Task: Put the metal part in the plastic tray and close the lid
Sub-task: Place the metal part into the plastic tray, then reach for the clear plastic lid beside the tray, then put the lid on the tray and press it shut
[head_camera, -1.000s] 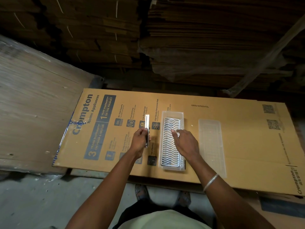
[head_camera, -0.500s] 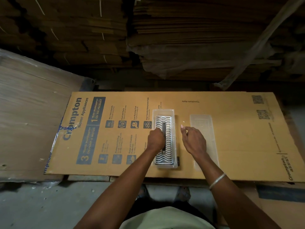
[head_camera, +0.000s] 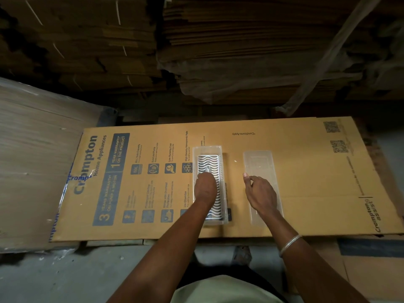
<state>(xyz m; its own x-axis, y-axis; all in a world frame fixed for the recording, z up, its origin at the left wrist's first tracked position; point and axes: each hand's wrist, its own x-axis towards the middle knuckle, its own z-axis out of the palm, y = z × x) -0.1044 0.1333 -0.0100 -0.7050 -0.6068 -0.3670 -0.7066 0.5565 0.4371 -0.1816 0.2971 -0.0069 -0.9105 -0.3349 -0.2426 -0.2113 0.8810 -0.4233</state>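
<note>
A clear plastic tray lies lengthwise on the flat cardboard sheet, with a wavy slotted metal plate inside it. My left hand is over the tray's middle, fingers closed on a slim metal part whose far end lies on the plate. To the right lies the clear plastic lid, flat on the cardboard. My right hand hovers over the lid's near half with fingers loosely spread and nothing in them.
The printed cardboard sheet covers the work surface. Tall stacks of flattened cartons stand behind it. A wrapped pile of board rises at the left. Grey floor lies below the near edge.
My left hand carried the slim metal part from left of the tray onto the plate inside it. My right hand left the tray and moved right, over the lid.
</note>
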